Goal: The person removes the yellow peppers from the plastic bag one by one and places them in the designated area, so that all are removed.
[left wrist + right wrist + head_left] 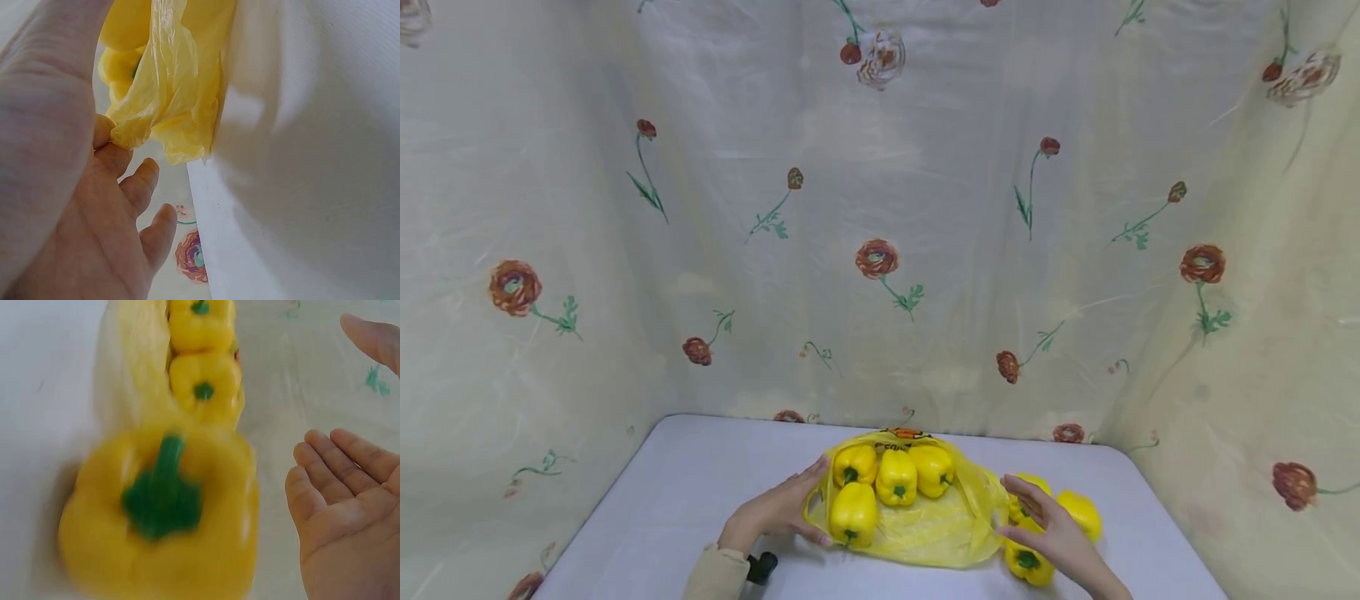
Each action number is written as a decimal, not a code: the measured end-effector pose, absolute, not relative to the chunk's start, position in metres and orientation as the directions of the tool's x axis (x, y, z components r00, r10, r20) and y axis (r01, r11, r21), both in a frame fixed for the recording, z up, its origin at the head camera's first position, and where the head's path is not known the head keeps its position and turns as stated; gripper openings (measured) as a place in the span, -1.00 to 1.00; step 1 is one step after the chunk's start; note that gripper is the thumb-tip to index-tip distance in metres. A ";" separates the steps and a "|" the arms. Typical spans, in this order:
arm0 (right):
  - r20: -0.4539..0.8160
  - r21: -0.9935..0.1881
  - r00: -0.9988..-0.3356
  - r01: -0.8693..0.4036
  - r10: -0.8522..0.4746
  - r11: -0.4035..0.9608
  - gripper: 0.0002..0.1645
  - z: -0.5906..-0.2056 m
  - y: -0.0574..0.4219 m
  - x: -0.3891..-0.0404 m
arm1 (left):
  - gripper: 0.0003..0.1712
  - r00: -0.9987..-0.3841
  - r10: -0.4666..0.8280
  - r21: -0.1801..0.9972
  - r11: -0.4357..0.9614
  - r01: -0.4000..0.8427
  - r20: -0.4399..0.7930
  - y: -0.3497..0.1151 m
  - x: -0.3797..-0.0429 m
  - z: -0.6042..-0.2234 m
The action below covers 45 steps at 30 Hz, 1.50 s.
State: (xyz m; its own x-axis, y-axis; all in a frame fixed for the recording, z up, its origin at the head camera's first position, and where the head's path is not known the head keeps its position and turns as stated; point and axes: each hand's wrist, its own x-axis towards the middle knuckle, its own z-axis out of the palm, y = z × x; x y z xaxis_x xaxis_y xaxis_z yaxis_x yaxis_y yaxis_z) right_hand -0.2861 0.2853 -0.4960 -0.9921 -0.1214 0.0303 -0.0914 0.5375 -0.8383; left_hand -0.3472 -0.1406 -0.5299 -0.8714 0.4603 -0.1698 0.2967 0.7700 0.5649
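Observation:
A yellow plastic bag (940,529) lies on the table with its mouth spread towards me and several yellow bell peppers (896,477) inside. My left hand (786,504) is at the bag's left edge, thumb and fingers spread wide apart. In the left wrist view its fingertips (103,131) are right at the bag's crumpled edge (178,134). To the right of the bag, my right hand (1048,529) hovers over loose peppers (1028,565), palm facing left and nothing held. The right wrist view has a large blurred bell pepper (159,519) in front, apart from the extended fingers.
Another loose pepper (1078,515) lies behind my right hand. The white table (700,475) is enclosed by a flower-patterned cloth (940,333) at the back and both sides. A small black device (762,568) sits by my left wrist.

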 end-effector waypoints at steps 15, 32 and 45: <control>0.050 -0.896 -0.950 -0.179 -0.307 0.406 -0.08 -0.486 0.221 -0.305 | 0.45 -0.868 0.465 0.569 0.767 0.297 -0.173 -0.139 -0.347 -0.529; -0.014 -0.929 -0.862 -0.176 -0.507 0.325 -0.02 -0.494 0.157 -0.317 | 0.46 -0.865 0.473 0.584 0.755 0.299 -0.167 -0.140 -0.346 -0.530; -0.004 -0.934 -0.837 -0.193 -0.548 0.302 -0.04 -0.503 0.134 -0.324 | 0.42 -0.866 0.473 0.590 0.750 0.299 -0.163 -0.141 -0.345 -0.529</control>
State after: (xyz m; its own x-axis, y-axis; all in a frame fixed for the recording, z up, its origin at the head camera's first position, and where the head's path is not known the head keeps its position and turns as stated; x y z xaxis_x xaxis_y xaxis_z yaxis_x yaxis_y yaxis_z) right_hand -0.3243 0.1338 -0.5026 -0.8367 -0.5476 -0.0044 -0.1926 0.3018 -0.9337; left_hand -0.3445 -0.1408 -0.5290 -0.8660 0.4728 -0.1627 0.2987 0.7500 0.5901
